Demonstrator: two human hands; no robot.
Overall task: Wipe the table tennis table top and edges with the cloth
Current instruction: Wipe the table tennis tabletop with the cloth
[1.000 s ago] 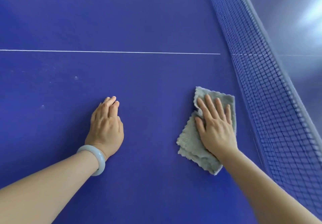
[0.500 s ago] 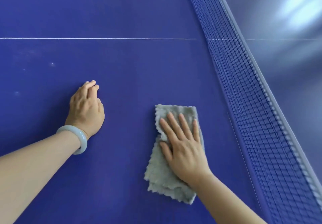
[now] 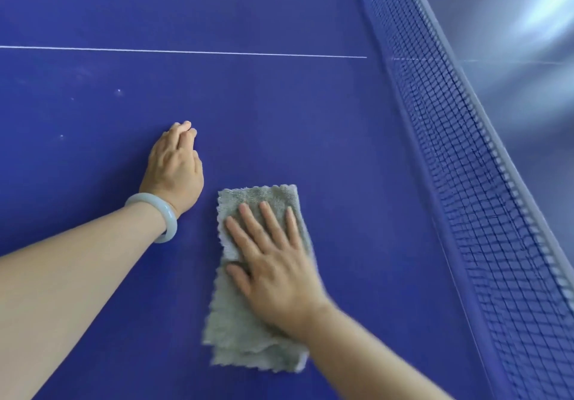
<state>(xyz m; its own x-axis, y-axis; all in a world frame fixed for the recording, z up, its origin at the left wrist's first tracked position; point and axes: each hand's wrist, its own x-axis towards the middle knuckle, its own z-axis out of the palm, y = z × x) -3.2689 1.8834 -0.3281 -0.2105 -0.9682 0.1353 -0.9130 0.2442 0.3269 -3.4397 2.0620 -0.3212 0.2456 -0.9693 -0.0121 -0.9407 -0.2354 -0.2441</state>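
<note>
"Under the right hand (image 3: 273, 272), that's where the cloth (image 3: 230, 322) is, folded and lying flat on the blue worktop (image 3: 279, 120)."

"Is the hand gripping it?"

"No. The palm is down and the fingers are straight and spread, so the hand presses the cloth rather than pinching it. Its edges look smeared, which I take to mean it is sliding."

"What has changed in the last second?"

"The cloth was close beside the net (image 3: 466, 182), well to the right of the left hand (image 3: 175, 166). Now it sits just right of that hand's wrist, and a broad bare stretch of worktop has opened between the right hand and the net."

"And the left hand?"

"It has hardly shifted. It rests on the worktop holding nothing, with its fingers together and only slightly bent. A pale bracelet (image 3: 161, 216) sits on the wrist. I'd say it's propping up the lean."

"What does that mean for the job?"

"It looks like one stroke drawn away from the net, so the strip near the net has probably been wiped. A few pale specks (image 3: 119, 91) show to the left of the left hand and beyond it. The next passes should reach them, and the left hand may have to move aside first. No table edge is in view, so I judge the edges are yet to be done."
</note>
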